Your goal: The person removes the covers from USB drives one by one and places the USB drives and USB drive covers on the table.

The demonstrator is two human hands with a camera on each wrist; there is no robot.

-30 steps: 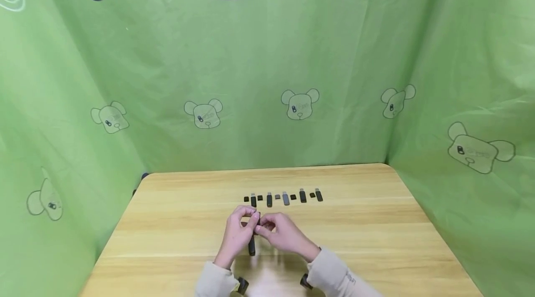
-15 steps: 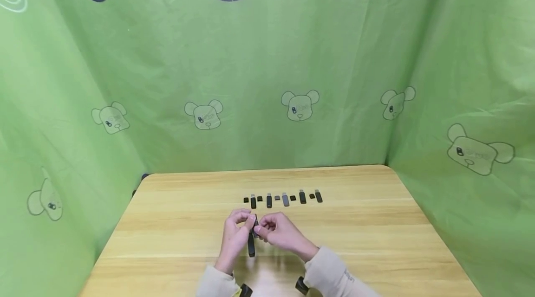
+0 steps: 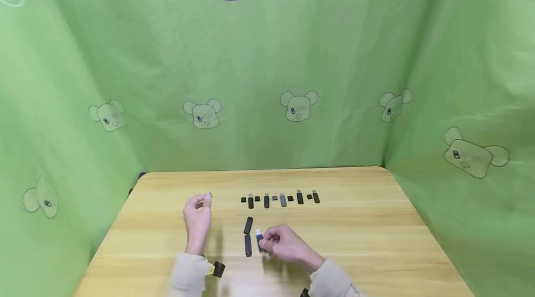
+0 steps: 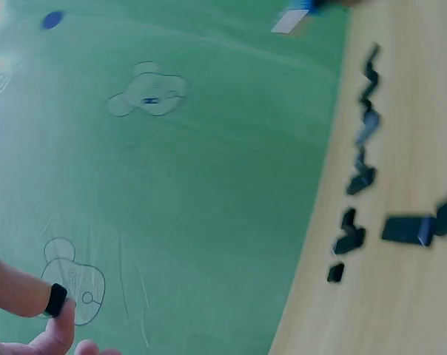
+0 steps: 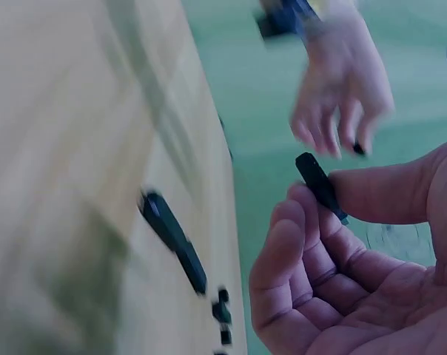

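My left hand, raised at the left, pinches a small black cap between thumb and fingertip. In my right hand a dark USB flash drive is pinched by thumb and fingers, its bare plug pointing away from me in the head view. Just left of that drive, two black USB flash drives lie end to end on the table, no metal plug showing on either. The hands are well apart.
Farther back on the wooden table runs a row of uncapped USB flash drives, among them a grey one, with small caps between them. Green patterned cloth encloses the table's back and sides.
The hands were together at the same drive. My left hand has moved away left with the cap; my right hand keeps the drive, its plug now bare and the two lying drives uncovered.
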